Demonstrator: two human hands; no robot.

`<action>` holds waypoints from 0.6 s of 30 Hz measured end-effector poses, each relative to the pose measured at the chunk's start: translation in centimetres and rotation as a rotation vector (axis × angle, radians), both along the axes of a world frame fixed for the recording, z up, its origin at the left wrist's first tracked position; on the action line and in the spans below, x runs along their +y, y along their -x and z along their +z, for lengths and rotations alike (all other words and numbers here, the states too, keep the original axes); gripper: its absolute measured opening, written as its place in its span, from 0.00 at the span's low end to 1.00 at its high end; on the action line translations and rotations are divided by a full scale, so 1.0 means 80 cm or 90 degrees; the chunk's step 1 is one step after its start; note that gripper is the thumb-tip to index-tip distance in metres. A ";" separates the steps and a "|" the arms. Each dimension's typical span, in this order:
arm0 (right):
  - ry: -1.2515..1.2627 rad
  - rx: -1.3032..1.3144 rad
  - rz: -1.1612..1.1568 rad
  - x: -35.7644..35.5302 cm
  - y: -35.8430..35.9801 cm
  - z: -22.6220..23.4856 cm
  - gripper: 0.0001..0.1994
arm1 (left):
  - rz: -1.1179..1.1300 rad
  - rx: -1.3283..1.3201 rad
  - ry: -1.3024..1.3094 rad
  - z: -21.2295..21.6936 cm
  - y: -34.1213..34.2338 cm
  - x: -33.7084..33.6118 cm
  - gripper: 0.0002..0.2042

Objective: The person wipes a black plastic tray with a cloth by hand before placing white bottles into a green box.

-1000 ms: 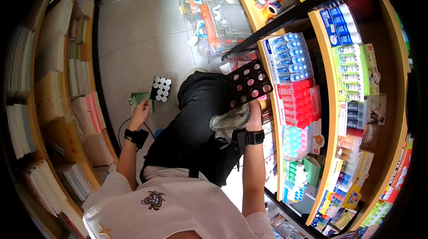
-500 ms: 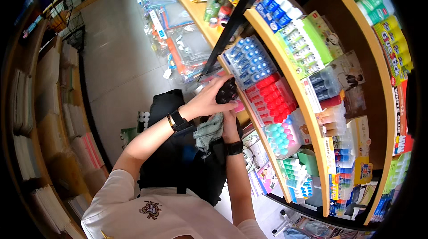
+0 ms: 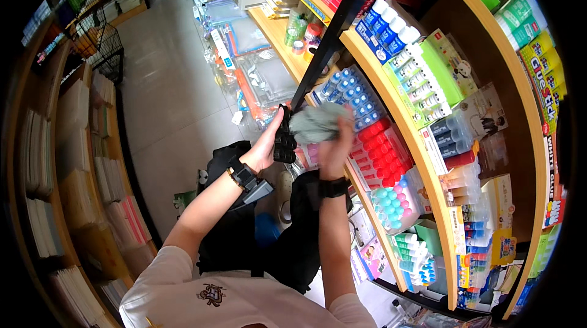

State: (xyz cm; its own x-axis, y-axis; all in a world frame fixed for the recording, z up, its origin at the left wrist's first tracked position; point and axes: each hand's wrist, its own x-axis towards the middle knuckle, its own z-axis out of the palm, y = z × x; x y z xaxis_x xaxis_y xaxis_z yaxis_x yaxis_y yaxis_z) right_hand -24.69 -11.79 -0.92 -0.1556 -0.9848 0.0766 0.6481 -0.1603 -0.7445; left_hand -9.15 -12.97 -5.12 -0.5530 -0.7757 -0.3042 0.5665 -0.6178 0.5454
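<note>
My left hand holds a black cluster of short round-ended pieces, its fingers stretched along the far side. What kind of thing the cluster is, I cannot make out. In my right hand, smeared by motion, is a grey-green cloth, raised just right of the cluster. Both hands are in front of the shelf edge. Right behind the cloth stand blue-capped bottles, with red glue tubes beside them. Something pink shows partly below the cloth.
Tiered wooden shelves curve along my right, filled with glue sticks and bottles. A black upright post divides them. Clear plastic pouches lie low ahead. Paper-stacked shelves line the left, beyond the tiled floor.
The cloth has risen from below the hands to beside the black cluster, carried by my right hand. My left hand has turned, lowering the cluster and moving it left, away from the shelf.
</note>
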 end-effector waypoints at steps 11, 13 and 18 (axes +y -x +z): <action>0.245 0.755 -0.117 -0.008 -0.059 -0.039 0.25 | 0.045 0.022 -0.080 0.016 -0.009 0.017 0.23; 0.216 0.735 -0.095 -0.005 -0.047 -0.036 0.23 | 0.010 0.025 -0.053 0.021 -0.007 0.022 0.21; 0.167 0.680 -0.076 0.001 -0.028 -0.027 0.19 | 0.033 0.132 -0.110 0.013 0.021 0.034 0.20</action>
